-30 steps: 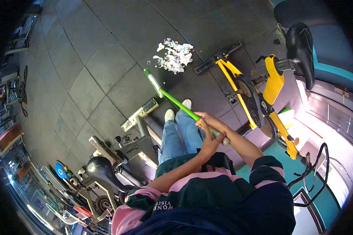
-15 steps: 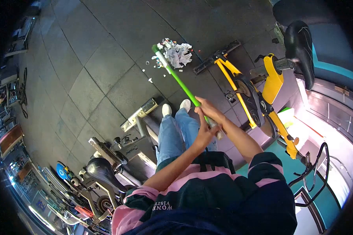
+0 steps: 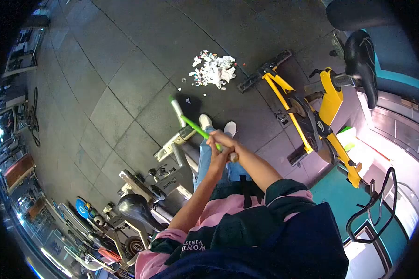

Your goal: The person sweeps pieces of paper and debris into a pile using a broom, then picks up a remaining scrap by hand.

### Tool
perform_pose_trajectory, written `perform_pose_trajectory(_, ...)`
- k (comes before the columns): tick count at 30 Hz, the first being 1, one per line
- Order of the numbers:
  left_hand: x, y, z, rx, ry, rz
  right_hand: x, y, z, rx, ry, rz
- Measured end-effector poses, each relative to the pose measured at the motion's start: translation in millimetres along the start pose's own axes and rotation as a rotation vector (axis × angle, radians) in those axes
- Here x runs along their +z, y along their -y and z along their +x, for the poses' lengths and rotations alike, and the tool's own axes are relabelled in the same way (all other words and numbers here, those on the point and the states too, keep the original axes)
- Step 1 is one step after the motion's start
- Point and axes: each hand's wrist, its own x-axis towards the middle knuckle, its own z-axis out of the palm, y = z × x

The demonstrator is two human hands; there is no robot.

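A broom with a bright green handle (image 3: pixel 194 125) is in both my hands. My right hand (image 3: pixel 224 140) wraps round it on the far side; my left hand (image 3: pixel 219 160) grips it close by, near the handle's end. The white broom head (image 3: pixel 177 111) with green bristles is tilted out to the left, near a machine's foot. It is apart from the pile of crumpled white paper and small coloured scraps (image 3: pixel 214 70) on the dark floor. A few loose bits (image 3: pixel 188 100) lie between the pile and my shoes.
A yellow exercise bike (image 3: pixel 328 104) stands to the right, its base bar (image 3: pixel 267 69) close to the pile. Left of my legs is a grey exercise bike (image 3: pixel 172 181) with a black saddle (image 3: pixel 135 207). More gym equipment lines the far left.
The broom head has left the pile's edge and swung left, toward me. Both hands moved left with the handle. The paper pile looks more bunched together.
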Motion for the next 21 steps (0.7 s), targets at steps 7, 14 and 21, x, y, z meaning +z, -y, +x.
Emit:
perform_pose_trajectory(7, 34, -38, 30, 0.031, 0.178, -0.044, -58, 56, -15, -0.004, -0.243, -0.083)
perform_pose_trajectory(14, 29, -32, -15, 0.074, 0.353, -0.003, -24, 87, -61, 0.052, -0.248, -0.179)
perform_pose_trajectory(21, -27, -11, -2, 0.109, 0.031, 0.118, 33, 55, -2, 0.149, -0.018, 0.126)
